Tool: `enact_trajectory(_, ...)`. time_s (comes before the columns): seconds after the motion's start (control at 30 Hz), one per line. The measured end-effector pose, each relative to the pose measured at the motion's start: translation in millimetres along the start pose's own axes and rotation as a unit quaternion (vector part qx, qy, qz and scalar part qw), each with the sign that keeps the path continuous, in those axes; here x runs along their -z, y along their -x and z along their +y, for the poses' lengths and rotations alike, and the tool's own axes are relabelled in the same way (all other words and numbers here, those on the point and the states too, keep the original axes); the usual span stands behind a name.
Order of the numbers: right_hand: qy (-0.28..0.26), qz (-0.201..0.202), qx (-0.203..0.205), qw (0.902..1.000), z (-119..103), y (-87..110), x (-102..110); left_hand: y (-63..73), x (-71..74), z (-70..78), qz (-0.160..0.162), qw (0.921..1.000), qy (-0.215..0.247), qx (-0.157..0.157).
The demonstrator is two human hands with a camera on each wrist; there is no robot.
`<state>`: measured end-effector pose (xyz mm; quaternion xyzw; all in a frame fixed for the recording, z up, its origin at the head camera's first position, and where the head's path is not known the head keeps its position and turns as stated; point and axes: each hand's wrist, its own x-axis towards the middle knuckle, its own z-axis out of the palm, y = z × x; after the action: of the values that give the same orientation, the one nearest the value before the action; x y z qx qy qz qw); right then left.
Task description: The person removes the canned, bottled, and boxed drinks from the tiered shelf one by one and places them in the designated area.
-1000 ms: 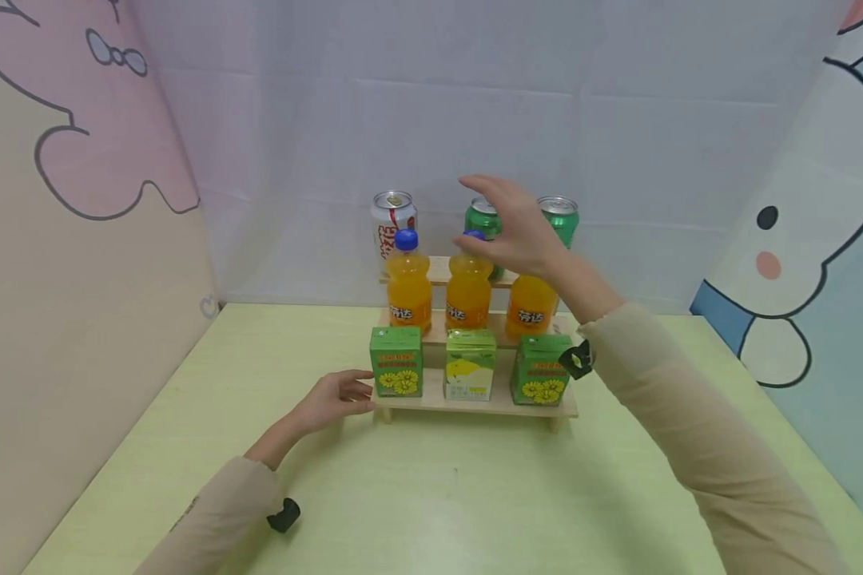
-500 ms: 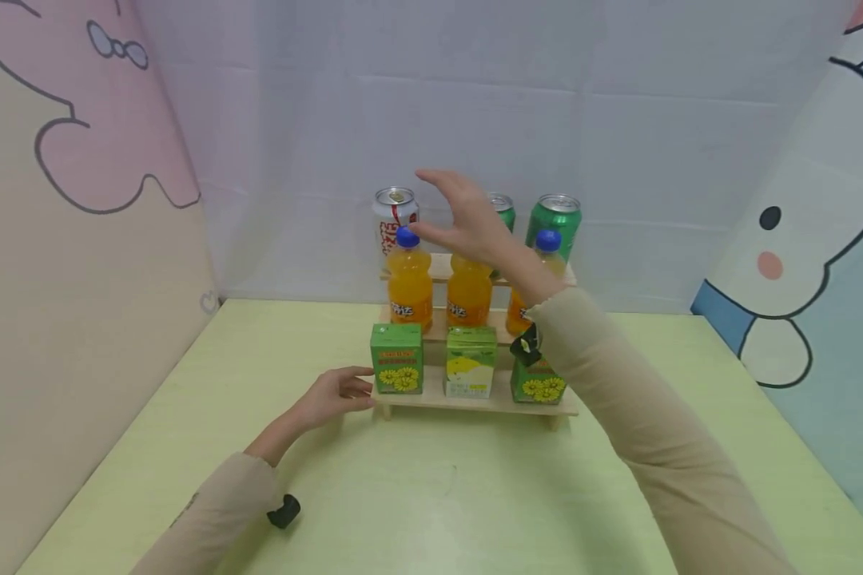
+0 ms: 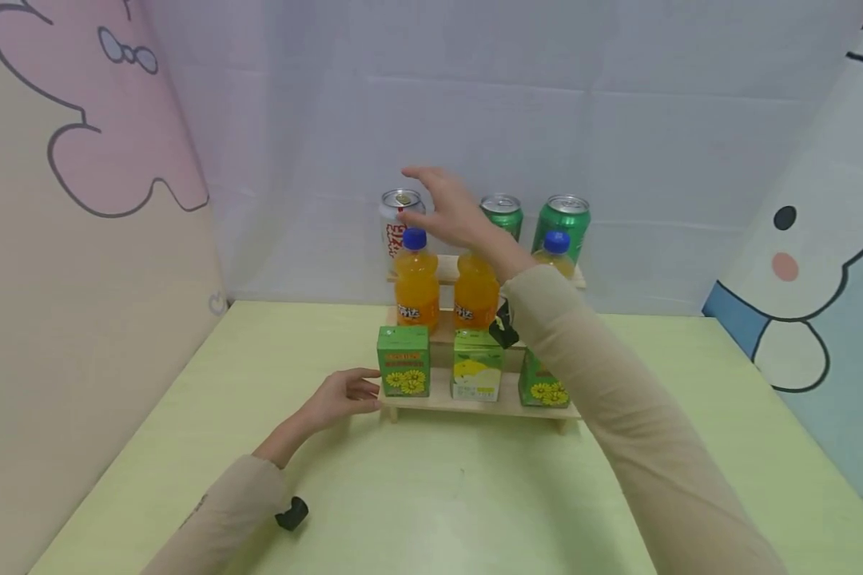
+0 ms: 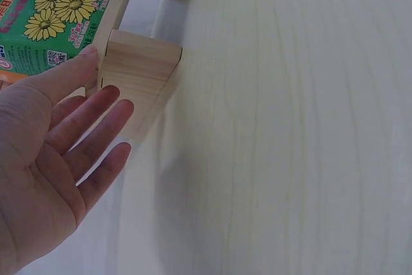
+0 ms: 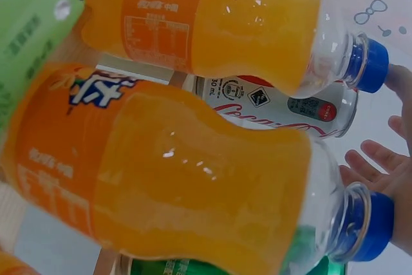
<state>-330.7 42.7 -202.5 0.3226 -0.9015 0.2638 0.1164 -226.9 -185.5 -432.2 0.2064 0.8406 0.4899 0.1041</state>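
Now the right hand (image 3: 449, 209) has travelled leftward over the last 1 s: it was in front of the middle green can (image 3: 502, 212), by the middle bottle (image 3: 476, 294), and is now beside the white can (image 3: 393, 234), its thumb just above the blue cap (image 3: 415, 238) of the left bottle (image 3: 416, 289). That shift uncovers the middle green can and brings the forearm across the right bottle (image 3: 555, 260) and partly over the right green box (image 3: 542, 386).

The left hand (image 3: 336, 399) has stayed at its end of the wooden shelf (image 3: 441, 388), beside the left green box (image 3: 403, 363). Its fingers are loosely extended, not wrapped round anything; in the left wrist view the thumb tip appears to rest on the shelf's edge.

The right hand's thumb and fingers are spread in a wide curve with nothing between them. In the right wrist view a fingertip lies right by a blue cap; whether it touches, I cannot tell.

For the work in hand, the change makes the white can and left bottle the nearest items to the right hand. All 9 drinks stand on the shelf's 3 tiers, and neither hand carries any.
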Motion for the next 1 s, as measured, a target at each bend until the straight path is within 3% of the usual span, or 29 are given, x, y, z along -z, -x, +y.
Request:
enact_trajectory(0.4, -0.013, -0.026, -0.029, 0.9992, -2.8, -19.6, -12.9, -1.2, -0.1, -0.7, 0.006, 0.9998, 0.003, 0.016)
enact_trajectory(0.7, -0.069, -0.032, -0.066, 0.9949, 3.7, -28.0, -20.8, -1.4, -0.5, 1.0, 0.001, 0.9997, 0.008, 0.022)
enact_trajectory(1.0, -0.113, -0.055, -0.104, 0.9866, 3.0, -26.8, -19.3, 6.1, 1.5, 29.2, 0.000, 0.9998, 0.006, 0.019)
